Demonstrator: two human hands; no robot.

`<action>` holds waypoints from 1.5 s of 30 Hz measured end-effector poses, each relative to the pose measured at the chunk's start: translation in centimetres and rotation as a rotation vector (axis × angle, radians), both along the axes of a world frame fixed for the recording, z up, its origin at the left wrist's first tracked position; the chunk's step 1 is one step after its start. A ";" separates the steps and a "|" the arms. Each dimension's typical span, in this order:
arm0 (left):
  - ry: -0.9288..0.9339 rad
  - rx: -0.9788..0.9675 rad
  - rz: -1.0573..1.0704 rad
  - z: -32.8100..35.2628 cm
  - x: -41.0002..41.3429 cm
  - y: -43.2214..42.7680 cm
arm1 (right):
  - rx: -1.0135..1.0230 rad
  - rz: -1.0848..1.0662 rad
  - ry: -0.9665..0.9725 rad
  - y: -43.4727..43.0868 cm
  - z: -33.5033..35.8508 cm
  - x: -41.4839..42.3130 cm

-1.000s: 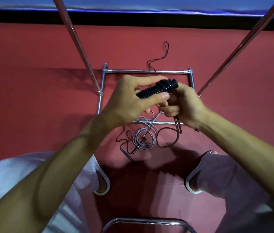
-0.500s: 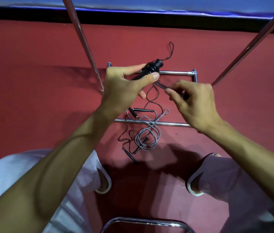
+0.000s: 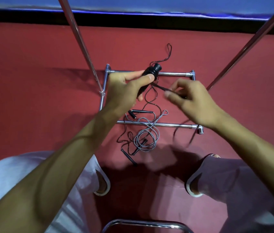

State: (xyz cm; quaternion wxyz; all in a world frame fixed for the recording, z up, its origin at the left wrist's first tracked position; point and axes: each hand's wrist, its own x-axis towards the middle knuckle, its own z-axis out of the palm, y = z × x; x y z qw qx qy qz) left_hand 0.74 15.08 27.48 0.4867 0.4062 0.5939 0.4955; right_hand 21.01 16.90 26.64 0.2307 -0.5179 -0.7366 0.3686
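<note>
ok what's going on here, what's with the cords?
A seated person is handling what looks like a skipping rope. The left-hand grip holds a black ribbed handle up over a chrome frame. The right-hand grip pinches a thin black cord close beside it. On the red floor below, a grey cord and slim black handles lie tangled.

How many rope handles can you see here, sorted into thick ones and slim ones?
Thick ribbed handle, in the left hand: 1
Slim black handles, on the floor: 4
Total: 5
</note>
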 end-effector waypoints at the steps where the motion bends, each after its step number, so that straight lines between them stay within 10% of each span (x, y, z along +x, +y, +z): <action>1: -0.021 -0.021 0.016 -0.1 0.1 0.1 | 0.166 0.037 -0.161 -0.2 -0.3 0.1; 5: -0.068 -0.094 0.034 -0.1 0.0 0.2 | 0.405 0.027 -0.457 -0.1 0.2 0.3; 12: 0.471 0.202 -0.095 -1.2 0.5 -0.4 | -0.712 -0.111 0.407 -0.2 2.4 -0.4; 17: 1.015 0.209 -0.304 -1.2 0.2 -0.8 | -0.802 -0.096 0.385 0.1 1.7 -0.4; 25: 1.365 0.270 -0.522 -1.4 0.9 -1.9 | -0.904 -0.077 0.330 -0.8 1.0 -0.3; 31: 1.322 0.129 -0.425 -1.0 2.3 -2.3 | -0.912 0.002 0.267 -0.1 0.9 0.3; 38: 1.114 -0.171 -0.675 0.1 -0.3 -1.7 | -0.130 0.456 -0.134 0.6 1.5 1.1; 45: 0.480 -0.366 -1.133 1.3 -1.1 -2.2 | -0.396 0.701 0.028 1.2 2.1 2.0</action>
